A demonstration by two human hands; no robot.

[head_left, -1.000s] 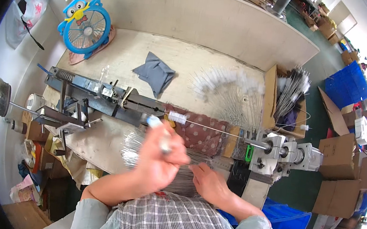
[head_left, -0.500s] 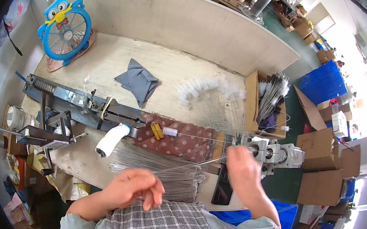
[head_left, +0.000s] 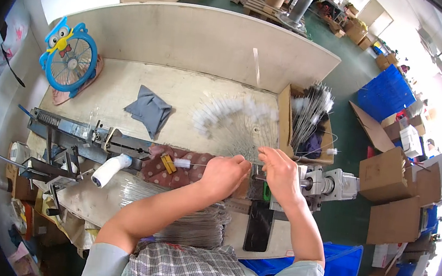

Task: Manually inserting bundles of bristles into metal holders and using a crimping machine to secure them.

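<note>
A small brush (head_left: 182, 163) with a white bristle head lies over the brown dotted cloth (head_left: 195, 176), its thin wire running right to my left hand. My left hand (head_left: 226, 175) is closed over that wire, thumb and fingers pinched in front of the machine. Close by on the right, my right hand (head_left: 281, 172) is also closed, its fingertips pinched near the left fingertips; what they hold is too small to make out. Behind both hands a fan of white-tipped wire brushes (head_left: 234, 115) lies on the table. A metal clamping machine (head_left: 330, 183) stands beside my right hand.
Bundled bare wires (head_left: 194, 225) lie near my left forearm. A black phone (head_left: 259, 227) rests at the front. Cardboard box (head_left: 287, 118) with brushes stands right; grey cloth (head_left: 149, 111), blue owl-shaped fan (head_left: 71, 61) and a long metal fixture (head_left: 77, 132) are left.
My left hand has moved up and right from near my lap to the brush wire. My right hand has shifted slightly up, beside it. The whole view has tilted a little.
</note>
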